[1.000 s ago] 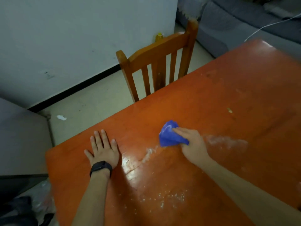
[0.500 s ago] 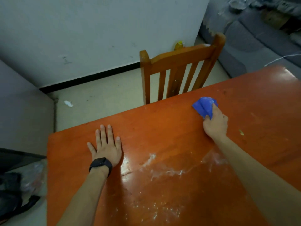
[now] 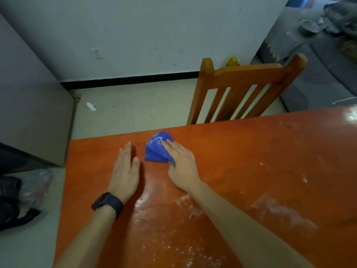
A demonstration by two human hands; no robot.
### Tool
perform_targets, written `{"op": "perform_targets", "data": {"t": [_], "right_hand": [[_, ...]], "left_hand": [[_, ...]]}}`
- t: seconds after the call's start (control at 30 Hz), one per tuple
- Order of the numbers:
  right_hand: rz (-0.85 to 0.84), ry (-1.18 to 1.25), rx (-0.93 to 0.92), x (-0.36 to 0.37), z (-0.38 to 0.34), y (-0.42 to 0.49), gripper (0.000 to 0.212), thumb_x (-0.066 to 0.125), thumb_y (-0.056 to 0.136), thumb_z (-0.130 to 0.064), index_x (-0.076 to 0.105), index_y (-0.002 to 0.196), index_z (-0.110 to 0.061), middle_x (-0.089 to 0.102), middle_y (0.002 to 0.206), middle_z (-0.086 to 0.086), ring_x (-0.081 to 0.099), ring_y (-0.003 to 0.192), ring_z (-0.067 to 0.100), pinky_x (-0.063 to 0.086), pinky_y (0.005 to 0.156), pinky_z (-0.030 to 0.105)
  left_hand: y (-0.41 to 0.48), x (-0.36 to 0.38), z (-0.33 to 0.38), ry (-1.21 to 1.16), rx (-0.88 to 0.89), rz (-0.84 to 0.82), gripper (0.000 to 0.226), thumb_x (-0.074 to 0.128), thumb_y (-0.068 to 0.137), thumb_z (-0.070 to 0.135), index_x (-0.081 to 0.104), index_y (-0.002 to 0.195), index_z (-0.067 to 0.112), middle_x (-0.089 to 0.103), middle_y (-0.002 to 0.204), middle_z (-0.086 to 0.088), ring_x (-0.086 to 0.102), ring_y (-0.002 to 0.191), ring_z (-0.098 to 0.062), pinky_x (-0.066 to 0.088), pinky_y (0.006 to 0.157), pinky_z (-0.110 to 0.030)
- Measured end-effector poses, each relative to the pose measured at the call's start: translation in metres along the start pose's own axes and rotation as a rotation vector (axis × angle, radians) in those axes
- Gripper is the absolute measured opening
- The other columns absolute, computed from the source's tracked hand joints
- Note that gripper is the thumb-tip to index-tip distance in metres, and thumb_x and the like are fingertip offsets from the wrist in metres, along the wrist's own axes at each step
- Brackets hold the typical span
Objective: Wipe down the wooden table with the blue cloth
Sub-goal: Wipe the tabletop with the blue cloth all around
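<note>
Your hands are both reaching across the wooden table [image 3: 251, 161] toward its far left corner. On the table's near part, white powdery smears [image 3: 280, 211] are showing between and to the right of your forearms, and a small pale crumb [image 3: 304, 178] is lying further right. Your left hand [image 3: 125, 171], with a black watch [image 3: 107, 204] on its wrist, is resting palm down on the table, fingers straight and together, holding nothing. Just right of it, your right hand [image 3: 181, 167] is pressing the blue cloth [image 3: 156, 149] onto the table, its fingers lying nearly straight over the folded fabric. The cloth is sitting close to the table's far edge and is carrying a white streak. Beyond that edge a wooden chair [image 3: 241, 89] is standing with its slatted back facing the table. Left of the table, a black bag [image 3: 11, 202] is lying on the floor.
</note>
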State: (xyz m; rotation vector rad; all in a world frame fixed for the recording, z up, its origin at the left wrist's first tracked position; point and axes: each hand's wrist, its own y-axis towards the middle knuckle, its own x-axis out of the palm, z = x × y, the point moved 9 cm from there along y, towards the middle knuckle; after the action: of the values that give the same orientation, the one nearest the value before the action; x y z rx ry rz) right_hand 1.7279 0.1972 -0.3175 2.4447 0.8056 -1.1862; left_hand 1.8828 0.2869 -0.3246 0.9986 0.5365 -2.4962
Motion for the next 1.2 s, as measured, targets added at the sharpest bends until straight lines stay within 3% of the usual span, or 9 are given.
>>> {"op": "perform_targets", "data": {"t": [0.1,0.23,0.4,0.6,0.77,0.83,0.97,1.07,1.2], "right_hand": [[-0.100,0.228,-0.069,-0.010,0.005,-0.011,0.060,0.048,0.080,0.002,0.054,0.136,-0.020,0.052,0.140,-0.005,0.047,0.130,0.011,0.033,0.114,0.034],[0.203,0.233,0.199,-0.079,0.059,0.001,0.056,0.050,0.091,0.002,0.046,0.138,-0.028,0.048,0.132,-0.014,0.041,0.121,-0.003,0.030,0.108,0.013],[0.267,-0.135,0.386,-0.062,0.081,0.028,0.064,0.045,0.090,-0.019,0.026,0.151,-0.014,0.035,0.153,0.009,0.033,0.140,0.026,0.027,0.117,0.045],[0.102,-0.095,0.079,0.031,-0.047,0.051,0.069,0.044,0.078,-0.009,0.040,0.147,-0.011,0.043,0.149,0.011,0.040,0.137,0.028,0.031,0.114,0.039],[-0.324,0.202,-0.095,0.058,-0.098,0.019,0.062,0.050,0.078,0.007,0.056,0.135,-0.015,0.056,0.138,0.003,0.048,0.125,0.006,0.031,0.110,0.016],[-0.274,0.267,0.072,0.034,-0.076,0.037,0.061,0.054,0.080,0.008,0.056,0.135,-0.019,0.060,0.132,0.000,0.054,0.118,0.006,0.039,0.099,0.009],[-0.031,-0.026,0.252,0.004,-0.037,0.083,0.058,0.050,0.090,-0.006,0.040,0.145,-0.022,0.054,0.134,0.006,0.052,0.122,0.026,0.039,0.102,0.034],[0.009,-0.112,0.148,0.047,-0.068,0.089,0.063,0.049,0.089,-0.011,0.031,0.149,-0.018,0.043,0.147,0.007,0.041,0.133,0.027,0.034,0.112,0.044],[-0.025,-0.046,-0.027,0.109,-0.135,0.088,0.069,0.049,0.088,-0.003,0.025,0.153,-0.014,0.027,0.158,0.005,0.027,0.144,0.023,0.023,0.118,0.036]], "left_hand": [[-0.014,-0.053,-0.044,0.226,-0.076,0.133,0.059,0.037,0.103,0.038,0.016,0.156,0.022,0.011,0.163,-0.002,0.004,0.151,-0.019,0.006,0.121,-0.048],[-0.028,-0.091,-0.107,0.358,-0.284,0.177,0.065,0.028,0.101,0.052,0.007,0.157,0.025,-0.004,0.164,-0.004,-0.001,0.151,-0.023,0.002,0.119,-0.050],[-0.035,-0.081,-0.132,0.246,-0.299,0.150,0.062,0.018,0.104,0.047,-0.006,0.156,0.024,-0.007,0.164,-0.004,0.002,0.151,-0.024,0.005,0.122,-0.045],[-0.027,-0.081,-0.141,0.171,-0.246,0.169,0.060,0.023,0.105,0.040,-0.003,0.156,0.022,-0.001,0.164,-0.005,0.006,0.150,-0.025,0.009,0.121,-0.043],[-0.034,-0.085,-0.144,-0.079,-0.205,0.115,0.062,0.027,0.104,0.040,-0.002,0.156,0.024,0.001,0.164,0.003,0.011,0.150,-0.016,0.008,0.119,-0.029],[-0.049,-0.093,-0.153,-0.113,-0.204,0.120,0.062,0.026,0.105,0.043,0.000,0.157,0.022,0.011,0.163,0.001,0.020,0.147,-0.017,0.014,0.121,-0.037],[-0.098,-0.087,-0.170,-0.023,-0.242,0.113,0.064,0.015,0.097,0.051,0.009,0.156,0.026,0.018,0.161,0.004,0.019,0.148,-0.014,0.011,0.122,-0.043],[-0.092,-0.084,-0.180,-0.045,-0.259,0.123,0.064,0.011,0.095,0.054,0.012,0.155,0.033,0.012,0.162,0.009,0.010,0.149,-0.009,0.004,0.122,-0.041],[-0.087,-0.087,-0.185,-0.023,-0.287,0.179,0.060,0.011,0.096,0.051,0.019,0.154,0.036,0.012,0.162,0.009,0.009,0.149,-0.009,0.003,0.122,-0.038]]}}
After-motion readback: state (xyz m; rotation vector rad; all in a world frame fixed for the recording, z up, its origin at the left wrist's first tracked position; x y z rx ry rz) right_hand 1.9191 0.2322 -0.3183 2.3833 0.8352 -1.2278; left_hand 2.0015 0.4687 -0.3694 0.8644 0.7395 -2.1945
